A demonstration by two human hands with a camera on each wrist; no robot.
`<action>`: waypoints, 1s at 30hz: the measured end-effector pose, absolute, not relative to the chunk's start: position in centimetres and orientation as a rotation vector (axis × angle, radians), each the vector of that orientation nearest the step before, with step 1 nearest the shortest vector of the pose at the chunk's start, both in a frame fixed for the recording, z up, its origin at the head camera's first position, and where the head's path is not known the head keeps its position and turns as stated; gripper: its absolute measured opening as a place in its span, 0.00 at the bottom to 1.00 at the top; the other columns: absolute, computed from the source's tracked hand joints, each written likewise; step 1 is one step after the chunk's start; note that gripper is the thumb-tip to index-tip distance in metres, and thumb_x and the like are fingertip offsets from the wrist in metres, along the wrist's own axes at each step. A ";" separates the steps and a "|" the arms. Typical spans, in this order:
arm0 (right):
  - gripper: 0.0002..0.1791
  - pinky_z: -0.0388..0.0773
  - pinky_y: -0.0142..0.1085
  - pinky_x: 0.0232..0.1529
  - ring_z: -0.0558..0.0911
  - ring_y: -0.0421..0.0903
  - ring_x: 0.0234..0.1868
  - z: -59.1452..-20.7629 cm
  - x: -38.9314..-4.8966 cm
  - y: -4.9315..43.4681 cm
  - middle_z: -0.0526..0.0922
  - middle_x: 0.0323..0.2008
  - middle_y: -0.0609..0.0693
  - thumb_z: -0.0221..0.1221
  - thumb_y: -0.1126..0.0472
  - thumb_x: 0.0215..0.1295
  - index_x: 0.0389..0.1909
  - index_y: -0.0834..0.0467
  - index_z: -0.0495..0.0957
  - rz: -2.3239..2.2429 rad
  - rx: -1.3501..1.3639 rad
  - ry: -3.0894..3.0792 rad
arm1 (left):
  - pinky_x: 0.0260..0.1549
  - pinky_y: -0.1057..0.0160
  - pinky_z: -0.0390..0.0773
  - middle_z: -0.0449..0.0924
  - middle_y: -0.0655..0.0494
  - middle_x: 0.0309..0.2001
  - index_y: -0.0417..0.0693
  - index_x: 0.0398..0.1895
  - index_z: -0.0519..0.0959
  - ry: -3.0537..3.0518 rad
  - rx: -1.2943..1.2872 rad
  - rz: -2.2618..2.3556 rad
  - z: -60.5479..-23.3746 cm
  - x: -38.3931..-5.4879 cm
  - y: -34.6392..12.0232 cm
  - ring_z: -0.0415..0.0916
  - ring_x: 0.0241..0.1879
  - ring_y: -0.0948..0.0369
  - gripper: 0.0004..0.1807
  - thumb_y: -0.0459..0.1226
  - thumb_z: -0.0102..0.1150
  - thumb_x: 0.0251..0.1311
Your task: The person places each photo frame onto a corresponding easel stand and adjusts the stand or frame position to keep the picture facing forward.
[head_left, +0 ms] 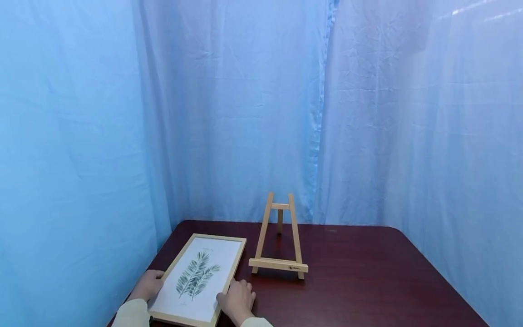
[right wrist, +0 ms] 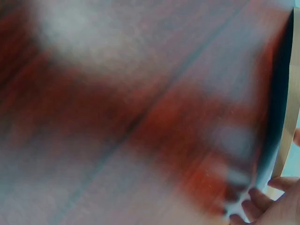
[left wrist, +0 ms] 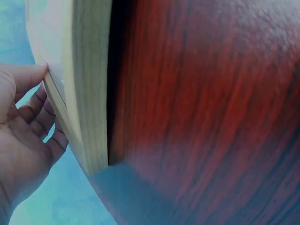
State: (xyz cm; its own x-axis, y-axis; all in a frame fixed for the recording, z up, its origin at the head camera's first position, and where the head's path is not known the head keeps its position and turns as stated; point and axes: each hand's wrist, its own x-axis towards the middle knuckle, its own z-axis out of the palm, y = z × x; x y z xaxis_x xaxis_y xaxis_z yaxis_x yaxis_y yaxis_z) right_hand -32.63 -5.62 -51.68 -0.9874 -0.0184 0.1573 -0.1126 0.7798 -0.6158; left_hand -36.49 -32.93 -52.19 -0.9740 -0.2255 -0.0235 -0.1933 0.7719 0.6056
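A light wooden picture frame (head_left: pixel 220 236) lies at a slant over the left part of the table, its white print showing green fern-like leaves (head_left: pixel 198 274). My left hand (head_left: pixel 148 285) grips its left edge, thumb on top; in the left wrist view the hand (left wrist: pixel 21 140) pinches the frame's border (left wrist: pixel 89 89), with the other fingers below. On the opposite side, my right hand (head_left: pixel 238 300) holds the right edge near its lower corner. The right wrist view has that hand (right wrist: pixel 277 206) at the frame's edge (right wrist: pixel 289 93), a dark gap between frame and table.
Right of the frame stands a small wooden easel (head_left: pixel 278 264) with a ledge across its front and a rear leg. Both are on a dark red-brown table (head_left: pixel 367 281) with rounded far corners. Blue curtains (head_left: pixel 245 113) hang behind and at both sides.
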 end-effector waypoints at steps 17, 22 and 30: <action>0.35 0.80 0.50 0.41 0.83 0.60 0.44 -48.2 -34.8 -4.5 0.82 0.50 0.66 0.66 0.68 0.54 0.65 0.70 0.70 1.250 0.199 -2.534 | 0.51 0.40 0.75 0.71 0.24 0.57 0.21 0.65 0.65 -2.636 0.161 -1.209 -49.0 -37.3 -31.5 0.72 0.55 0.34 0.24 0.25 0.48 0.66; 0.36 0.80 0.46 0.42 0.81 0.57 0.50 -46.8 -35.8 -3.2 0.81 0.52 0.63 0.66 0.69 0.58 0.69 0.67 0.67 1.408 0.232 -2.468 | 0.50 0.40 0.75 0.72 0.25 0.57 0.25 0.67 0.65 -2.584 0.132 -1.294 -47.5 -38.1 -30.8 0.74 0.54 0.36 0.25 0.26 0.49 0.68; 0.36 0.77 0.41 0.36 0.78 0.46 0.31 -44.8 -37.6 -0.8 0.83 0.42 0.54 0.66 0.66 0.60 0.70 0.63 0.67 1.437 0.291 -2.422 | 0.52 0.41 0.75 0.71 0.26 0.59 0.28 0.71 0.61 -2.547 0.128 -1.390 -45.7 -39.8 -29.5 0.73 0.55 0.37 0.28 0.26 0.49 0.69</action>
